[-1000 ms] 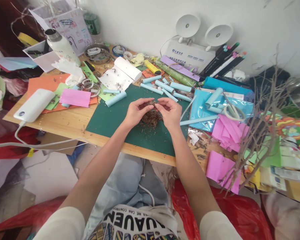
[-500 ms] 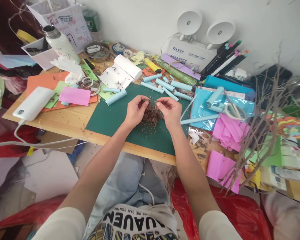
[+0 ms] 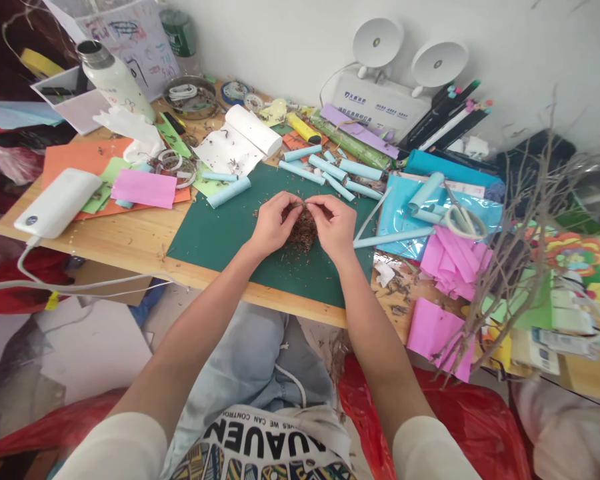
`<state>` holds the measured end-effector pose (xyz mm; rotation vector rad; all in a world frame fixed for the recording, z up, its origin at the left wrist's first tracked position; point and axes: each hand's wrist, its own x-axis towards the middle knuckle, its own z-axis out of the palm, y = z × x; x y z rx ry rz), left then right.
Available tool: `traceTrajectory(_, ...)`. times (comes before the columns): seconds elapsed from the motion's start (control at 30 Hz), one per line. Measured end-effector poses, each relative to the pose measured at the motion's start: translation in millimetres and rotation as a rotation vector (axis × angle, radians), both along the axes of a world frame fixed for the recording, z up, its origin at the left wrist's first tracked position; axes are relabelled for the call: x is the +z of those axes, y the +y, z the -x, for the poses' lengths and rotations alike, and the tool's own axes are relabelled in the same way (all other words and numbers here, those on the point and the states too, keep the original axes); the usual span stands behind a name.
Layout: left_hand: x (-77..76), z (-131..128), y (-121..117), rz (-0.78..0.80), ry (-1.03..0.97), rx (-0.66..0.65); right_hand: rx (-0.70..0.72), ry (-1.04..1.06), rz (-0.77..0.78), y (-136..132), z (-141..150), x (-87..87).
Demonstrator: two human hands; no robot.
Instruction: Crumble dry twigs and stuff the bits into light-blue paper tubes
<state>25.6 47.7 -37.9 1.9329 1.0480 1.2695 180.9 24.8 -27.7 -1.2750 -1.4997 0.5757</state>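
My left hand [image 3: 279,223] and my right hand [image 3: 333,225] meet over a pile of crumbled, dry brown plant bits [image 3: 303,235]. Both are closed in a pinch, thumbs against forefingers, with the fingertips almost touching. Small brown plant bits seem to be between them, though the fingers mostly cover what they hold. Under the pile lies a green cutting mat [image 3: 220,230], sprinkled with crumbs. Several light-blue paper tubes [image 3: 301,172] lie just beyond my hands, and another blue tube [image 3: 229,192] rests on the mat's left side.
Scissors [image 3: 463,217] lie on a blue plastic packet [image 3: 395,200] at the right, near pink paper [image 3: 453,263] and dry twigs [image 3: 523,267]. A white power bank [image 3: 57,203], a bottle [image 3: 115,83] and a white paper roll [image 3: 255,130] stand or lie left and behind. A twin-headed lamp [image 3: 375,100] is against the wall.
My hands have come together, closing the small gap between their fingertips above the brown pile. The whole view has shifted slightly; the things on the table look unmoved.
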Motion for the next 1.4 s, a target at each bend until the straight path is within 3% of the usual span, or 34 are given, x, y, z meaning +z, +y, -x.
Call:
traceTrajectory(0.1,-3.8,2,1,0.052,-0.078,0.006,-0.060,0.067,0.016,2,-2,-1.8)
traceTrajectory(0.2,-9.9,3,3,0.106,-0.158,-0.014,-0.016,0.111,-0.014,2,-2,-0.8)
traceTrajectory(0.3,-13.7,2,4,0.150,-0.232,-0.061,0.050,0.050,-0.045,1,1,1.6)
traceTrajectory(0.47,-13.6,-1,2,0.191,-0.335,-0.122,-0.015,-0.086,-0.065,0,4,3.0)
traceTrajectory(0.9,-6.6,3,-1,0.066,-0.153,0.148,-0.042,0.113,0.049,-2,3,3.3)
traceTrajectory(1.17,-3.9,4,-2,0.032,-0.108,0.063,0.001,0.086,0.005,-2,5,0.8)
traceTrajectory(1.4,-7.3,4,1,0.106,-0.133,0.160,-0.059,0.220,0.035,3,1,-3.3)
